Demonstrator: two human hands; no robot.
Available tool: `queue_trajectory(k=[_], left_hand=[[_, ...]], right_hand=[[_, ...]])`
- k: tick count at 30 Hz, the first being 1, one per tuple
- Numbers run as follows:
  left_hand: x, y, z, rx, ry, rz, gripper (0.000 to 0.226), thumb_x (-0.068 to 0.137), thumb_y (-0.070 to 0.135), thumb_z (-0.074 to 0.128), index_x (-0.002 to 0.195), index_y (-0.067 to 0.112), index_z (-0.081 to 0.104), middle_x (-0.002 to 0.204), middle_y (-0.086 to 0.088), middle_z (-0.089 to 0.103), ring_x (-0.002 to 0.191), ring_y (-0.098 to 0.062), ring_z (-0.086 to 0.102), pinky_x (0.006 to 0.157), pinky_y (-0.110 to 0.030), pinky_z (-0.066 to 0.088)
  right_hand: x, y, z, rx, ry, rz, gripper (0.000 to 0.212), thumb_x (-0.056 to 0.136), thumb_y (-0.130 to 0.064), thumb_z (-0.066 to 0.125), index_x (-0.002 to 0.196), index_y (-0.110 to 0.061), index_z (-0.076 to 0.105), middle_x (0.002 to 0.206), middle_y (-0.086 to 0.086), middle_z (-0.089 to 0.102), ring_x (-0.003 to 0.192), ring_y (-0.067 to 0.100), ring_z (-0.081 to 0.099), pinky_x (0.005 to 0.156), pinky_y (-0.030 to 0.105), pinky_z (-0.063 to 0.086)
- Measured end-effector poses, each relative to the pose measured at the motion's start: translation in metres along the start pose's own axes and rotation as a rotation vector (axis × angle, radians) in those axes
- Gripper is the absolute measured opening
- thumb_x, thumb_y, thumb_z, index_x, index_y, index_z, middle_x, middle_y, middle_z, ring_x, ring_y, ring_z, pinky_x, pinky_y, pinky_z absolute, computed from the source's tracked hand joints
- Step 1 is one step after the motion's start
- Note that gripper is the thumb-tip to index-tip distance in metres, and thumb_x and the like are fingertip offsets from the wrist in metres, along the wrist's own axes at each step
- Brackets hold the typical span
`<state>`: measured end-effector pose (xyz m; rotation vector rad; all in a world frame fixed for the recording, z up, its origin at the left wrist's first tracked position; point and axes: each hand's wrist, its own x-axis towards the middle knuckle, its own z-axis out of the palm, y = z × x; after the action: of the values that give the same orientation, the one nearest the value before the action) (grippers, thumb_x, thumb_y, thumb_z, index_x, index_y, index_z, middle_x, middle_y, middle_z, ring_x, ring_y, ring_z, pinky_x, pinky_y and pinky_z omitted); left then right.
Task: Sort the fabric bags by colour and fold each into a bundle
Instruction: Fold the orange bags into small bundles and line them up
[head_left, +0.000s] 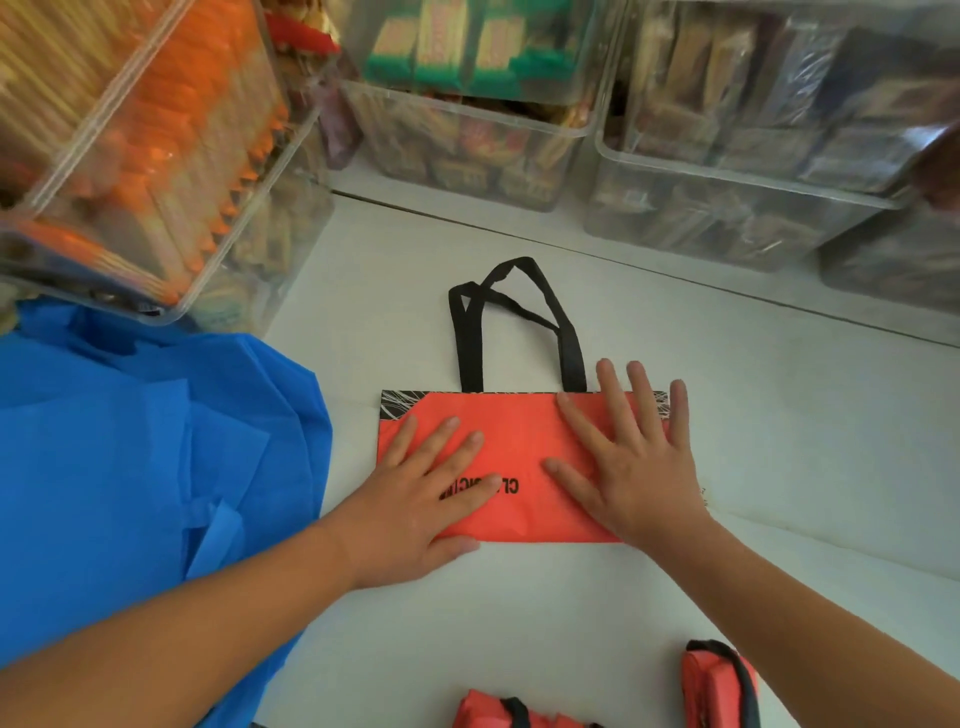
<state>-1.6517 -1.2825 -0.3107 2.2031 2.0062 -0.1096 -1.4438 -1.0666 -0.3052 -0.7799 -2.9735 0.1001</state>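
The flat red fabric bag with black strap handles (514, 447) lies on the white counter (779, 415); the left hand (415, 499) and right hand (634, 467) press it, fingers (608, 384) spread; its handles trail beyond the fingertips; lifting unevenly could let the fold spring open, probably skewing the bundle.

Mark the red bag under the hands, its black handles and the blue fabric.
red bag (519, 431), head view, bare middle panel
black handles (470, 353), head view, left strap
blue fabric (130, 441), head view, middle
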Motion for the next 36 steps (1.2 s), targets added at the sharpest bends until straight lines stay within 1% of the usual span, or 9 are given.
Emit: queue_trajectory(k=[4, 10, 13, 17, 19, 22, 27, 32, 36], left_hand=[[0.004, -0.003, -0.011, -0.038, -0.033, -0.015, 0.055, 0.104, 0.059, 0.038, 0.151, 0.033, 0.047, 0.166, -0.010, 0.032, 0.154, -0.039, 0.025, 0.120, -0.066, 0.021], [0.003, -0.010, -0.028, -0.222, -0.241, -0.068, 0.089, 0.085, 0.080, 0.045, 0.161, 0.043, 0.016, 0.168, 0.012, -0.015, 0.155, -0.015, -0.027, 0.124, -0.049, -0.018], [0.002, -0.016, -0.032, -0.328, -0.179, -0.036, 0.074, 0.090, 0.064, 0.044, 0.159, 0.041, 0.029, 0.171, 0.010, 0.000, 0.157, -0.014, -0.019, 0.124, -0.043, -0.018], [0.011, -0.038, -0.052, -0.747, -0.235, -0.179, 0.076, 0.085, 0.087, 0.032, 0.135, 0.040, 0.064, 0.160, 0.015, 0.040, 0.153, 0.001, 0.019, 0.128, -0.027, 0.011], [0.017, -0.053, -0.057, -0.804, -0.202, -0.251, 0.081, 0.084, 0.091, 0.029, 0.100, 0.024, 0.072, 0.123, 0.015, 0.069, 0.122, 0.003, 0.057, 0.109, -0.029, 0.043], [0.030, -0.065, -0.056, -0.605, -0.011, -0.330, 0.064, 0.094, 0.077, 0.030, 0.075, 0.019, 0.050, 0.075, 0.008, 0.052, 0.073, -0.011, 0.050, 0.073, -0.036, 0.047], [0.054, -0.070, -0.031, -0.156, 0.199, -0.343, 0.047, 0.102, 0.052, 0.039, 0.082, 0.015, 0.062, 0.086, 0.005, 0.055, 0.084, -0.021, 0.055, 0.067, -0.036, 0.048], [0.059, -0.067, -0.005, 0.082, 0.351, -0.338, 0.022, 0.098, 0.032, 0.054, 0.104, 0.016, 0.068, 0.102, -0.003, 0.066, 0.086, -0.030, 0.061, 0.075, -0.043, 0.049], [0.052, -0.051, 0.005, -0.095, 0.251, -0.274, 0.041, 0.106, 0.035, 0.043, 0.140, 0.020, 0.059, 0.149, -0.008, 0.055, 0.134, -0.029, 0.054, 0.113, -0.047, 0.041]], right_hand=[[-0.032, -0.015, -0.017, 0.167, 0.025, -0.298, 0.072, 0.086, -0.077, 0.060, 0.131, -0.022, 0.067, 0.140, 0.014, 0.058, 0.129, 0.042, 0.055, 0.104, 0.055, 0.046], [-0.032, 0.005, -0.015, 0.134, -0.065, -0.447, 0.043, 0.100, -0.043, 0.051, 0.125, -0.013, 0.068, 0.134, 0.006, 0.066, 0.120, 0.036, 0.066, 0.091, 0.048, 0.060], [-0.026, 0.004, -0.023, 0.130, -0.035, -0.486, 0.040, 0.104, -0.036, 0.045, 0.119, -0.010, 0.071, 0.126, 0.005, 0.072, 0.111, 0.033, 0.071, 0.084, 0.041, 0.062], [-0.019, 0.018, -0.036, 0.323, -0.263, -0.316, 0.058, 0.098, -0.063, 0.048, 0.132, -0.019, 0.062, 0.125, -0.004, 0.070, 0.111, 0.021, 0.067, 0.085, 0.035, 0.059], [-0.008, 0.031, -0.039, 0.392, -0.272, -0.230, 0.053, 0.096, -0.064, 0.046, 0.122, -0.022, 0.066, 0.124, -0.005, 0.066, 0.093, 0.022, 0.068, 0.077, 0.035, 0.056], [0.012, 0.043, -0.038, 0.207, -0.032, -0.096, 0.039, 0.095, -0.059, 0.053, 0.102, -0.024, 0.068, 0.118, -0.006, 0.066, 0.065, 0.026, 0.067, 0.054, 0.036, 0.054], [0.046, 0.045, -0.017, 0.010, 0.101, 0.055, 0.039, 0.090, -0.057, 0.051, 0.084, -0.024, 0.071, 0.074, -0.005, 0.061, 0.068, 0.027, 0.061, 0.058, 0.030, 0.041], [0.060, 0.044, 0.012, -0.012, 0.157, 0.113, 0.033, 0.092, -0.052, 0.058, 0.091, -0.021, 0.068, 0.085, 0.002, 0.052, 0.079, 0.031, 0.051, 0.071, 0.039, 0.042], [0.053, 0.042, 0.027, 0.127, 0.212, 0.201, 0.029, 0.095, -0.045, 0.057, 0.109, -0.023, 0.069, 0.119, 0.008, 0.057, 0.114, 0.035, 0.053, 0.100, 0.050, 0.038]])
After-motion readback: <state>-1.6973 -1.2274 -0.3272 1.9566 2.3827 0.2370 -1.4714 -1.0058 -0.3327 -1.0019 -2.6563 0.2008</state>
